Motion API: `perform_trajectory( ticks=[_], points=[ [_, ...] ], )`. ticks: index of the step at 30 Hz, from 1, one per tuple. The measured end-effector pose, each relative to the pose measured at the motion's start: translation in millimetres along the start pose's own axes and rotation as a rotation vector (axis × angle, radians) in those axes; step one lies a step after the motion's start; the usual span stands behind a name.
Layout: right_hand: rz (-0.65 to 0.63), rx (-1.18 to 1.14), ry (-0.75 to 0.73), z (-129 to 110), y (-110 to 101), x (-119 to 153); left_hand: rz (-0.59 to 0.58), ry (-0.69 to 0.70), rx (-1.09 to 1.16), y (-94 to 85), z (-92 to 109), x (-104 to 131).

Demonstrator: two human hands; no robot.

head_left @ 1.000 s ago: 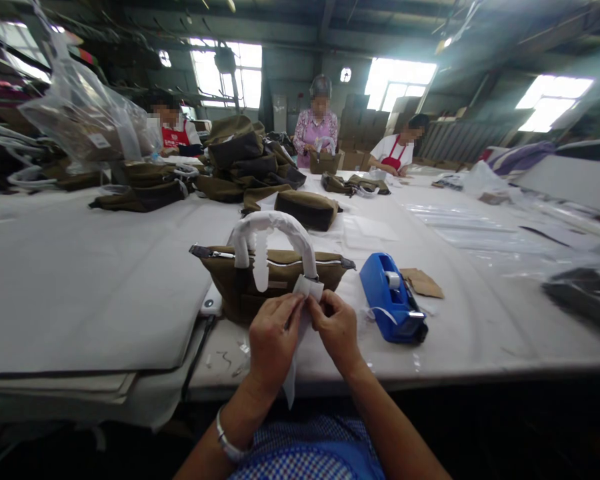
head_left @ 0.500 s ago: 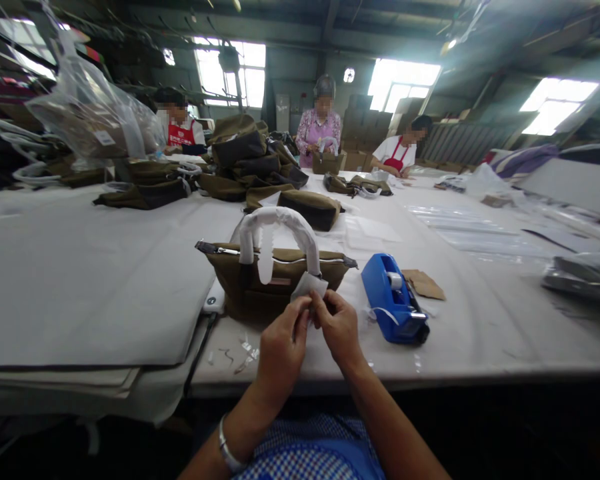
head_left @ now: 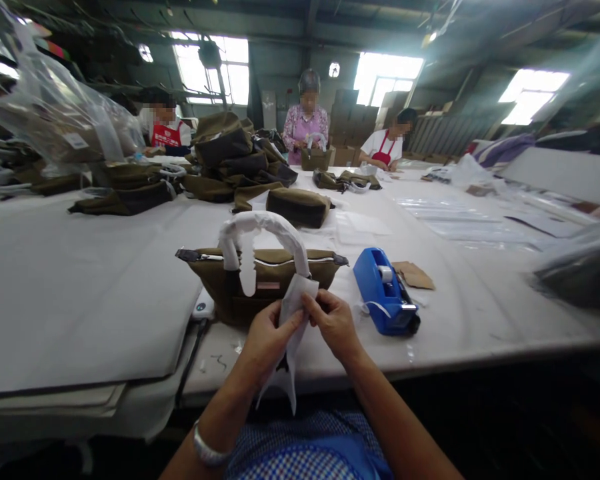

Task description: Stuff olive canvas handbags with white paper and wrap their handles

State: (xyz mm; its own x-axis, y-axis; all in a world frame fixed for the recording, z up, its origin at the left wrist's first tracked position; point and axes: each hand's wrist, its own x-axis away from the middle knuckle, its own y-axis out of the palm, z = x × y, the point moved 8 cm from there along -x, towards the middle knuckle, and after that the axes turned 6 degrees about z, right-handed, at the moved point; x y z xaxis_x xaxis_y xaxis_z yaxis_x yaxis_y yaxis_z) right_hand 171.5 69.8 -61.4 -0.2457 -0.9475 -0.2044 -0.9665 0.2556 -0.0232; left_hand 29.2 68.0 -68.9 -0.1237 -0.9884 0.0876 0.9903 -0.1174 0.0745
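White table (head_left: 460, 313) fills most of the lower view. Pile of bags (head_left: 230, 150) on it, far side, toward 11 o'clock. Olive handbag (head_left: 267, 300) upright, 12 o'clock from left hand (head_left: 266, 338), close; wrapped handle (head_left: 280, 225) arches up. Blue tape dispenser (head_left: 377, 287) at 2 o'clock from right hand (head_left: 334, 321), apart. Left hand grips white strip (head_left: 295, 297), tail hanging toward 6 o'clock; right hand pinches strip's edge.
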Motion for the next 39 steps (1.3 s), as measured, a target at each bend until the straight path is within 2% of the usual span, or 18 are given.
perform_trajectory(
  ticks=[6,8,9,11,14,15,17,19,21,24,27,30,34,36,39],
  points=[
    [0.025,0.165,-0.085,-8,-3,2,0.051,-0.034,-0.003,-1.2,-15,-6],
    [-0.013,0.22,-0.135,-18,-12,3,0.06,-0.04,-0.034,-3.7,-15,-8],
    [-0.009,0.262,-0.176,-24,-23,4,0.065,-0.045,-0.051,-4.9,-15,-9],
    [0.102,0.4,-0.283,-37,-63,3,0.072,-0.057,-0.083,-6.2,-14,-10],
    [0.478,0.76,-0.416,-47,-147,2,0.08,-0.048,-0.114,-6.3,-14,-11],
    [0.541,0.869,-0.417,-44,-170,0,0.082,-0.043,-0.116,-6.1,-14,-12],
    [0.562,0.96,-0.331,-27,-204,-9,0.085,-0.043,-0.111,-5.9,-15,-13],
    [0.51,0.883,-0.145,-3,-225,-19,0.08,-0.056,-0.1,-5.7,-18,-15],
    [0.46,0.755,0.01,17,-231,-25,0.07,-0.065,-0.089,-5.7,-20,-15],
    [0.433,0.638,0.084,25,-226,-27,0.055,-0.056,-0.087,-6.5,-20,-15],
    [0.457,0.426,0.083,20,-221,-24,0.051,-0.046,-0.096,-7.5,-20,-15],
    [0.54,0.191,0.039,6,-221,-14,0.054,-0.036,-0.1,-7.5,-19,-15],
    [0.623,0.085,-0.031,-21,-221,6,0.062,-0.047,-0.089,-7.3,-20,-15],
    [0.642,0.057,0.015,-23,-220,20,0.064,-0.06,-0.086,-7.5,-21,-15],
    [0.652,-0.039,0.186,-5,-217,45,0.071,-0.071,-0.091,-8.2,-20,-15]
  ],
)
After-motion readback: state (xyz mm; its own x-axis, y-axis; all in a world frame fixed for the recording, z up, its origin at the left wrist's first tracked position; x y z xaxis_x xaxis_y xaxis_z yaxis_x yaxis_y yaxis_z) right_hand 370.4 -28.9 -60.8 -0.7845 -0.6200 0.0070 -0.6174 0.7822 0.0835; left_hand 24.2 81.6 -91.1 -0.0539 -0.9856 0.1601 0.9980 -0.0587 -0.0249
